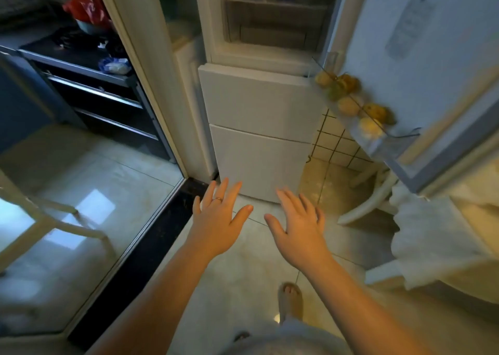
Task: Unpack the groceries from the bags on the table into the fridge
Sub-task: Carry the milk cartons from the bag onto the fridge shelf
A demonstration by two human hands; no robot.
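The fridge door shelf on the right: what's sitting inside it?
The door shelf holds a row of round yellow and greenish fruits, roughly seven. They are blurred, so their kind is unclear, and anything lying beneath or behind them is covered.

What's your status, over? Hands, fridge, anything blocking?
Both hands empty: left hand open, right hand open. Fridge upper door open, yellow fruit on its shelf. Two lower doors shut; nothing between hands and fridge.
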